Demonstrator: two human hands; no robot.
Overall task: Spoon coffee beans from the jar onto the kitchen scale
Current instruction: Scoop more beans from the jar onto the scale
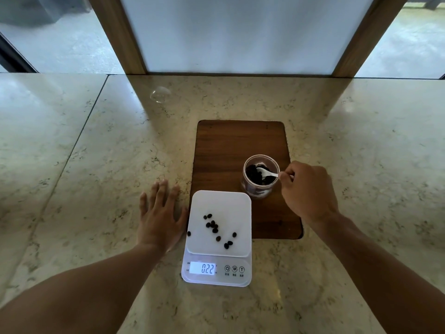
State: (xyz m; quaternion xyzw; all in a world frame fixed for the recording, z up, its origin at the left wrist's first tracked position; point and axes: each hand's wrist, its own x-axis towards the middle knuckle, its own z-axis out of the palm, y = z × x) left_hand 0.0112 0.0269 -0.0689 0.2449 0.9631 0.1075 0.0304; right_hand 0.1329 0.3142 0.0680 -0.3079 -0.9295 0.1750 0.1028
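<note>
Right hand pinched shut on white spoon, bowl down among beans in open jar on wooden board. Left hand flat, grip empty, on desk beside scale. Scattered beans near platform edge, likely to roll off; overfilled spoon could spill crossing; jar could tip, unheld.
</note>
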